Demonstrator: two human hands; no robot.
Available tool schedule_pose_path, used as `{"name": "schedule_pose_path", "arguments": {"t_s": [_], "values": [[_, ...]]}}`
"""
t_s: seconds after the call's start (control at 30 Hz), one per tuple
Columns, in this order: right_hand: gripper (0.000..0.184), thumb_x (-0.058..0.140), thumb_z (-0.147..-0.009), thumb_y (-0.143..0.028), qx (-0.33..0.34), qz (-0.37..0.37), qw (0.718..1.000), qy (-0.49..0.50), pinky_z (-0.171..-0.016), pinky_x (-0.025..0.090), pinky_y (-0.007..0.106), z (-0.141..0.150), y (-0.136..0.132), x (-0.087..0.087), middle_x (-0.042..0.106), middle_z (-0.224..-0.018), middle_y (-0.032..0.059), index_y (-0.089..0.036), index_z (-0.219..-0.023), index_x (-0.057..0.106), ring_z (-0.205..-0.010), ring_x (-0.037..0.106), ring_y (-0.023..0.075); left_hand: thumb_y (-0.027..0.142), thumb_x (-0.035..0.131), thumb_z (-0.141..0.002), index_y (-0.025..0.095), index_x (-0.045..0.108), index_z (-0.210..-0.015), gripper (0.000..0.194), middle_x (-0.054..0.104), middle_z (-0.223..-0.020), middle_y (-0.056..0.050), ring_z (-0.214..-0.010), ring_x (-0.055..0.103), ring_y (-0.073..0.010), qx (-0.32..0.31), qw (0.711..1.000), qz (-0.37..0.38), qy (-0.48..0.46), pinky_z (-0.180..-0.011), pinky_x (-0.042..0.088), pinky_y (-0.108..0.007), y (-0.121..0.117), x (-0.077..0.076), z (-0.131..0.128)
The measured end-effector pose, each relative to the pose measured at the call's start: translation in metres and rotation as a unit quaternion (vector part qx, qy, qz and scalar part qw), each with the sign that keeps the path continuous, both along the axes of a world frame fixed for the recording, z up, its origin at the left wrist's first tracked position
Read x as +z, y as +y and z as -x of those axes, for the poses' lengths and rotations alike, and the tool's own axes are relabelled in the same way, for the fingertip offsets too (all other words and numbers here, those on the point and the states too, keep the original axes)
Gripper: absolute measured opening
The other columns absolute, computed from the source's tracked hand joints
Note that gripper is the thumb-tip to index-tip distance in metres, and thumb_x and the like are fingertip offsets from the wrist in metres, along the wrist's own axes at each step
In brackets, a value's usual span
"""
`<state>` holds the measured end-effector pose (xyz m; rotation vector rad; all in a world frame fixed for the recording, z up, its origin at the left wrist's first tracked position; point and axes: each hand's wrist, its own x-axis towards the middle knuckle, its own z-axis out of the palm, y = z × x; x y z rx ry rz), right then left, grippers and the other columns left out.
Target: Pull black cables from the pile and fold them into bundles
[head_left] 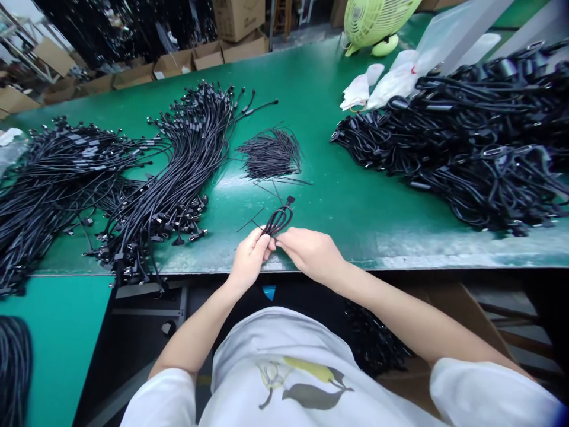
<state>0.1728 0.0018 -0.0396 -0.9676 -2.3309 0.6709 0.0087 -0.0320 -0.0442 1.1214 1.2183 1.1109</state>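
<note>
A black cable [279,219], folded into small loops, stands up from between my hands at the table's front edge, one connector at its top. My left hand [251,254] is closed round the lower part of the loops. From the right, my right hand [311,251] presses its thumb and fingers together against the bundle; what they pinch is too small to make out. Beyond the hands lies a heap of short black twist ties [272,154], with a few loose ones close to the cable.
Long straight cables with connectors [186,154] lie in piles on the left. Bundled cables [462,136] are heaped at the right. Behind them sit white plastic bags [393,86] and a green fan [376,24]. Cardboard boxes [173,62] line the far edge of the green table [311,71].
</note>
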Motion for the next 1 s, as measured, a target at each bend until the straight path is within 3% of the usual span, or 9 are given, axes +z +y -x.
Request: {"name": "schedule_pose_path", "arguments": {"t_s": [0.13,0.2,0.3,0.47,0.53,0.6,0.73,0.83,1.0], "values": [[0.026,0.039,-0.095,-0.014,0.081,-0.250,0.963,-0.064,-0.066,0.035,0.032,0.003,0.000,0.007,0.062,-0.080,0.0084,-0.016,-0.086,0.063,-0.076,0.051,0.0181,0.024,0.051,-0.087,0.019,0.065,-0.097,0.018,0.065,-0.094,-0.005,-0.091,0.057,-0.0186,0.007,0.983,-0.088,0.164,-0.083,0.044,-0.028,0.001,-0.009,0.001],[0.029,0.035,-0.095,-0.009,0.144,-0.339,0.926,-0.082,-0.071,0.037,0.033,0.004,0.007,0.012,0.063,-0.094,0.0116,-0.013,-0.090,0.063,-0.086,0.053,0.0193,0.022,0.049,-0.085,0.018,0.063,-0.087,0.014,0.063,-0.084,-0.004,-0.083,0.057,-0.0175,-0.028,0.983,-0.063,0.171,-0.078,0.044,-0.028,0.002,-0.010,0.003],[0.030,0.034,-0.099,-0.014,0.192,-0.360,0.904,-0.127,-0.069,0.037,0.032,0.003,0.016,0.023,0.061,-0.084,0.0080,-0.014,-0.082,0.059,-0.077,0.052,0.0175,0.031,0.050,-0.085,0.017,0.052,-0.070,0.020,0.046,-0.057,0.004,-0.054,0.039,-0.0099,-0.084,0.990,0.029,0.106,-0.053,0.034,-0.022,-0.001,-0.004,0.006],[0.034,0.036,-0.102,-0.034,0.244,-0.314,0.892,-0.216,-0.067,0.040,0.031,0.005,0.014,0.037,0.061,-0.084,0.0080,-0.013,-0.089,0.059,-0.080,0.057,0.0185,0.049,0.064,-0.075,0.017,0.052,-0.071,0.034,0.039,-0.051,0.007,-0.046,0.026,-0.0065,-0.096,0.985,0.144,0.012,-0.043,0.015,-0.018,-0.006,-0.012,0.010],[0.038,0.036,-0.101,-0.035,0.252,-0.314,0.880,-0.253,-0.070,0.042,0.031,0.008,0.015,0.039,0.064,-0.087,0.0104,-0.010,-0.091,0.063,-0.084,0.061,0.0195,0.056,0.069,-0.066,0.017,0.056,-0.074,0.041,0.039,-0.049,0.006,-0.045,0.028,-0.0070,-0.022,0.985,0.160,0.053,-0.042,0.015,-0.018,0.007,-0.031,0.000],[0.041,0.037,-0.101,-0.035,0.260,-0.312,0.864,-0.296,-0.070,0.044,0.032,0.009,0.018,0.041,0.066,-0.088,0.0119,-0.009,-0.090,0.067,-0.084,0.064,0.0201,0.061,0.064,-0.063,0.019,0.063,-0.079,0.045,0.041,-0.048,0.004,-0.044,0.036,-0.0119,0.168,0.951,0.208,0.157,-0.040,0.021,-0.021,0.027,-0.051,-0.021],[0.044,0.033,-0.101,-0.022,0.277,-0.346,0.817,-0.369,-0.064,0.047,0.030,0.007,0.014,0.052,0.071,-0.089,0.0125,-0.015,-0.085,0.073,-0.079,0.068,0.0187,0.054,0.041,-0.078,0.020,0.070,-0.096,0.049,0.040,-0.042,-0.003,-0.055,0.052,-0.0295,0.277,0.901,0.230,0.241,-0.041,0.037,-0.034,0.057,-0.074,-0.068],[0.049,0.027,-0.098,-0.013,0.247,-0.417,0.769,-0.416,-0.059,0.048,0.031,0.008,0.007,0.057,0.073,-0.095,0.0144,-0.018,-0.091,0.075,-0.082,0.069,0.0202,0.047,0.037,-0.081,0.020,0.069,-0.111,0.052,0.059,-0.056,-0.011,-0.083,0.063,-0.0408,0.325,0.871,0.204,0.306,-0.052,0.049,-0.045,0.059,-0.078,-0.066],[0.041,0.038,-0.089,-0.005,0.246,-0.468,0.712,-0.462,-0.047,0.042,0.029,0.022,0.013,0.038,0.073,-0.097,0.0126,-0.020,-0.092,0.076,-0.079,0.069,0.0218,0.048,0.063,-0.070,0.034,0.060,-0.128,0.060,0.075,-0.096,-0.003,-0.109,0.065,-0.0353,0.024,0.974,0.028,0.225,-0.082,0.058,-0.043,0.038,-0.077,-0.008]]}}
